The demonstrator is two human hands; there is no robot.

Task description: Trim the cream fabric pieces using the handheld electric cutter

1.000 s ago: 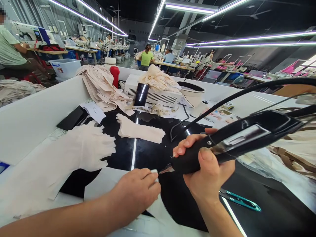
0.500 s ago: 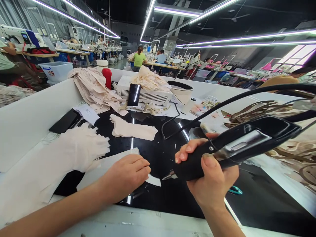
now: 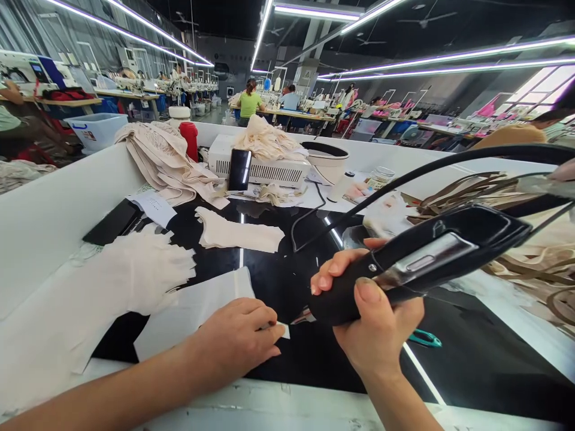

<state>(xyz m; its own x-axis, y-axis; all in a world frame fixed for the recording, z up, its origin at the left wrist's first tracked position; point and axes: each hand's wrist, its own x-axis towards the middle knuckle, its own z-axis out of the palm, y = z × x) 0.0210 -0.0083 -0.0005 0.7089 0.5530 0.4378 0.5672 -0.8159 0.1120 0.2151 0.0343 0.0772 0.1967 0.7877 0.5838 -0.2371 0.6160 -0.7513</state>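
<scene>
My right hand (image 3: 377, 317) is wrapped round a thick black corded hand tool (image 3: 426, 257), thumb on top. The tool's narrow metal tip (image 3: 303, 316) points left, just above the black work surface (image 3: 287, 281). My left hand (image 3: 240, 335) is closed, fingers curled and thumb below. Between its fingers and thumb sits a small pale fabric piece (image 3: 284, 330), whose corner sticks out towards the tip; the rest is hidden. Behind and under this hand lies a larger pale sheet (image 3: 202, 299).
To the left spreads a pile of pale cut pieces (image 3: 135, 272); a smaller stack (image 3: 240, 230) lies further back. A phone (image 3: 239, 169) leans against a white vented box (image 3: 220, 157). Teal thread snips (image 3: 424, 338) lie right of my right hand. The tool's black cable (image 3: 404, 173) arcs to the right.
My left hand's fingers have opened slightly and the thumb now shows; less of the small pale piece sticks out. The view has shifted a little; the right hand keeps the tool.
</scene>
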